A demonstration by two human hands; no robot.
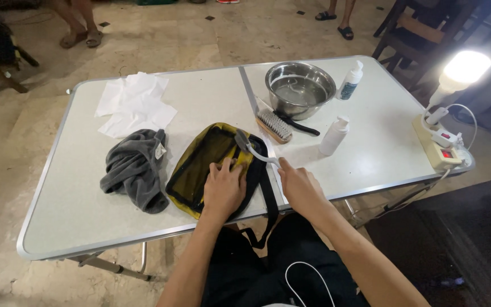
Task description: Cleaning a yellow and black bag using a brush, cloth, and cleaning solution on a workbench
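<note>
Two bare hands work at the near edge of our grey folding table with a metal rim. Our left hand lies flat, fingers spread and not clenched, pressing on the olive-yellow fabric pouch with black trim and a black strap. The pouch sits at the table's front centre, its strap hanging over the near edge toward our lap. Our right hand is closed around the pale handle of a small long-handled brush; the brush head rests on the upper right part of the pouch, just beyond the left fingertips.

Surroundings, noted in order:
- Left of the pouch, just beside it: a crumpled dark grey cloth.
- Behind the cloth: loose white paper tissues, spread flat.
- Behind the pouch, right of the table's centre seam: a wooden scrub brush with pale bristles, leaning near a round stainless-steel bowl holding clear water. A black handle lies by the bowl's base.
- Right of the bowl: a white pump bottle with a dark label, upright. Nearer to us: a second plain white pump bottle, upright, near the right hand.
- Far right edge: a white power strip with red switches and a lit lamp.

Nothing stands between the hands and the pouch. Feet of other persons show on the floor beyond the table.
</note>
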